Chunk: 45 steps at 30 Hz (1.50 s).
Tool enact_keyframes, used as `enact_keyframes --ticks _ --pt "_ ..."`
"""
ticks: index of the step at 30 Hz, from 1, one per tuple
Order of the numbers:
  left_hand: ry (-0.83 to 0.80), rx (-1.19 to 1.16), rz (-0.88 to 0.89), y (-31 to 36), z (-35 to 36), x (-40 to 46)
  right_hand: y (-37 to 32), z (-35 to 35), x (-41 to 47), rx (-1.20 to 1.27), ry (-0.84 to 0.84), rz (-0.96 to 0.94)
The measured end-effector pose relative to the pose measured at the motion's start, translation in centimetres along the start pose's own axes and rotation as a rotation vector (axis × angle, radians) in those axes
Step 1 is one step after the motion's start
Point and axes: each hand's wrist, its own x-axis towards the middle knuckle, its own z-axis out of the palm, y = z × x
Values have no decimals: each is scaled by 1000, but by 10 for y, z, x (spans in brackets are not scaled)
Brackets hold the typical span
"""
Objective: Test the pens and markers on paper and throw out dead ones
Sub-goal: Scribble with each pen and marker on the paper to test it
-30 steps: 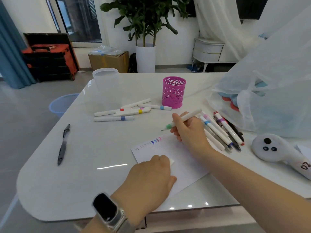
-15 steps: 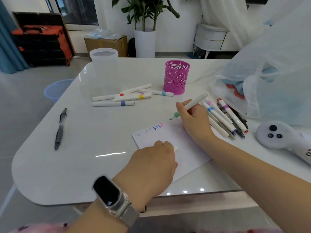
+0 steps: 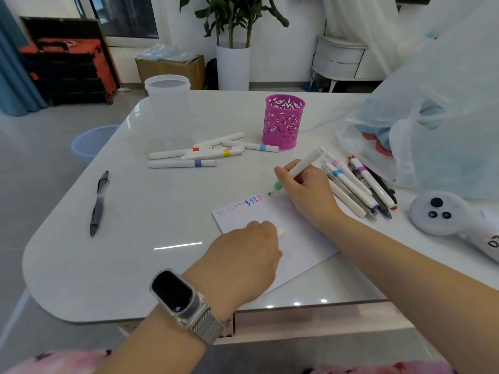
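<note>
Both hands work over a white sheet of paper (image 3: 297, 238) lying on the glossy white table (image 3: 135, 238). The right hand (image 3: 305, 190) pinches a white marker with a green band (image 3: 297, 170), its tip at the paper's far edge, just past a row of small grey, blue and pink squiggles (image 3: 243, 205). The left hand (image 3: 248, 255), fingers curled, presses on the sheet and holds a small white cap (image 3: 280, 232) that peeks out by its knuckles; a black-faced smartwatch on a mesh band (image 3: 178, 295) sits on the wrist.

Right of the paper lies a bunch of pens and markers (image 3: 359, 184). Farther back, five white markers with coloured bands (image 3: 205, 153) lie loose beside a pink perforated pen cup (image 3: 283, 121). A black click pen (image 3: 98, 203) lies alone at the left. On the far right, a white handheld device (image 3: 442, 214) carries black lettering, only partly readable, perhaps "D".
</note>
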Motion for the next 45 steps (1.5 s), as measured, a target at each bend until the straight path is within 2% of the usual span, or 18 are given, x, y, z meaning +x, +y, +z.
enact_keyframes --ticks 10,15,19,22,24,27,29,36,45 --pt "-6 -12 -13 1 -1 1 -3 -1 -2 32 8 32" --pt "-15 -102 -5 0 -5 -1 -18 -13 -1 422 190 240" --pt "42 -267 -5 -2 -15 -6 -41 -35 -3 513 275 260" --pt "222 -195 6 -5 -23 -7 -60 -52 -14 462 212 245" --pt "353 -205 -25 -8 -26 -6 -71 -58 -24 529 168 288" --pt "461 -283 -65 -8 -30 -5 -87 -61 -42 682 114 335" --pt "514 -338 -68 -8 -32 -6 -94 -59 -52 690 82 322" --pt "532 -389 -83 -7 -37 -6 -99 -55 -61 541 20 277" --pt "519 -388 -87 -4 -40 -5 -95 -49 -61 476 -39 256"
